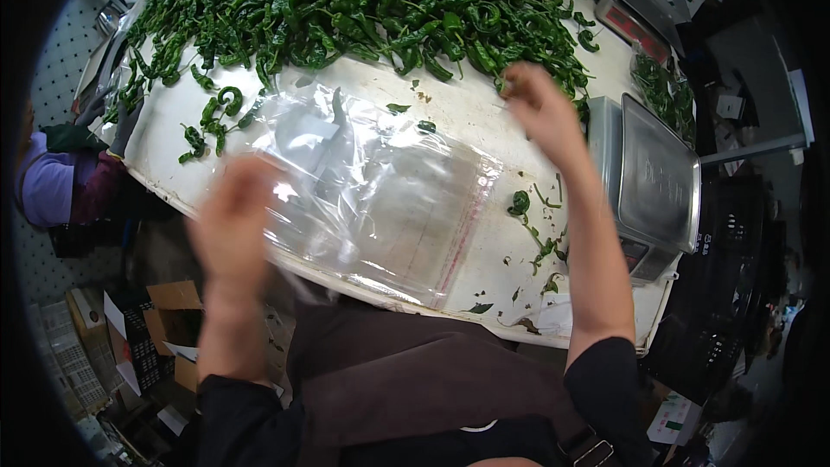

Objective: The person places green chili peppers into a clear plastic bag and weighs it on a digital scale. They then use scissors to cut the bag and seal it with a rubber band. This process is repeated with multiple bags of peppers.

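Observation:
Clear plastic bags (402, 207) lie flat on the white tabletop before me. One dark green pepper (337, 107) shows at their far edge; whether it is inside is unclear. My left hand (237, 214), blurred, is over the bags' left side, and its grip cannot be made out. My right hand (541, 104) reaches to the near edge of a large heap of green wrinkled peppers (363, 6). Its curled fingertips are at the peppers, but blur hides whether one is held.
A scale with a steel pan (658, 175) stands at right, near a bag of peppers (661, 84) and another scale (632, 29). Loose peppers (214, 120) and stem scraps (538, 240) lie about. A gloved co-worker (71, 175) is at left. Cardboard boxes (172, 318) stand below.

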`<state>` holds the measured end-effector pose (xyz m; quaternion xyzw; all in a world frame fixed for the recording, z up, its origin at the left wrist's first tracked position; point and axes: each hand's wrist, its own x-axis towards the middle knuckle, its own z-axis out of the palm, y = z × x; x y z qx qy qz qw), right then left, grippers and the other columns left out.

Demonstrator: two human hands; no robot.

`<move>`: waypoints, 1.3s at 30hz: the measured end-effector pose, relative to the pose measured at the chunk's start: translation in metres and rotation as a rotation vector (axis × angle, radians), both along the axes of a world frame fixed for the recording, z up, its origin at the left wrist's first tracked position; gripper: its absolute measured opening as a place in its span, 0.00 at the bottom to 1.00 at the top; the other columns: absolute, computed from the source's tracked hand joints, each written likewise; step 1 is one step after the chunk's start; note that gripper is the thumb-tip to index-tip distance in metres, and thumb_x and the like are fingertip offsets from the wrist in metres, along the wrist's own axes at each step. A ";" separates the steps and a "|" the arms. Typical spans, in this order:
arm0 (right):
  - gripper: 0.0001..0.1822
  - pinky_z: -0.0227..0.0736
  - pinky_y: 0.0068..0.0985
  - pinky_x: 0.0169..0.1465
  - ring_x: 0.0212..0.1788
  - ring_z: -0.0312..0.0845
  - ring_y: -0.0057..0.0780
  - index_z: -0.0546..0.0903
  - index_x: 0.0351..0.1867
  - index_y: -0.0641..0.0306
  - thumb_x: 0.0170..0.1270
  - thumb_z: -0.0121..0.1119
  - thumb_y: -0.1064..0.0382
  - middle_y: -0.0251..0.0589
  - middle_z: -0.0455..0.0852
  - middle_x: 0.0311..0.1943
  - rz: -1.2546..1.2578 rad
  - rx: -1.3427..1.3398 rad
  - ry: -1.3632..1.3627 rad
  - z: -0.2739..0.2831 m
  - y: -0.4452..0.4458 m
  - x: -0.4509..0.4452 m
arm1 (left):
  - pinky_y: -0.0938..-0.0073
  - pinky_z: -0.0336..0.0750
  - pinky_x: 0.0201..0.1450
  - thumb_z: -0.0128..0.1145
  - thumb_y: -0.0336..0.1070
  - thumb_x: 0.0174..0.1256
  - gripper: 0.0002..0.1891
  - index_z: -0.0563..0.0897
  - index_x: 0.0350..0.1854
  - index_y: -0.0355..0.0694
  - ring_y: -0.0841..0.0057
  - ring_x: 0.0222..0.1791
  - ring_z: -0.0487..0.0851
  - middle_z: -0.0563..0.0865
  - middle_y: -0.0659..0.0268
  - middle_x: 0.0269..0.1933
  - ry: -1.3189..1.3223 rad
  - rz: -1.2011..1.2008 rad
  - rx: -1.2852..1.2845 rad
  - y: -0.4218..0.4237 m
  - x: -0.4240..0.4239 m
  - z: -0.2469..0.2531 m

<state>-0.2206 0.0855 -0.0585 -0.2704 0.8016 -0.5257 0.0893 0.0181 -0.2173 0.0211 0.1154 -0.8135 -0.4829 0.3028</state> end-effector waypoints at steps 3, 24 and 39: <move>0.46 0.77 0.37 0.62 0.61 0.81 0.46 0.65 0.74 0.67 0.58 0.73 0.50 0.58 0.80 0.63 -0.373 0.402 0.238 -0.008 0.011 -0.109 | 0.89 0.58 0.23 0.58 0.37 0.77 0.08 0.87 0.48 0.42 0.93 0.22 0.71 0.84 0.74 0.33 0.144 0.246 -0.028 -0.077 -0.011 0.074; 0.13 0.76 0.38 0.54 0.49 0.80 0.47 0.85 0.46 0.59 0.61 0.58 0.69 0.45 0.82 0.45 -0.326 0.442 0.305 -0.075 0.013 -0.007 | 0.74 0.77 0.36 0.57 0.24 0.73 0.05 0.85 0.42 0.29 0.79 0.31 0.82 0.87 0.64 0.34 -0.042 0.045 -0.491 -0.105 -0.027 -0.016; 0.46 0.79 0.42 0.61 0.56 0.84 0.56 0.64 0.71 0.75 0.56 0.73 0.52 0.64 0.85 0.54 -0.407 0.760 0.020 -0.082 -0.041 -0.173 | 0.60 0.76 0.39 0.59 0.28 0.67 0.05 0.86 0.39 0.37 0.57 0.37 0.83 0.82 0.55 0.34 -0.546 -0.095 -0.654 -0.068 -0.006 -0.043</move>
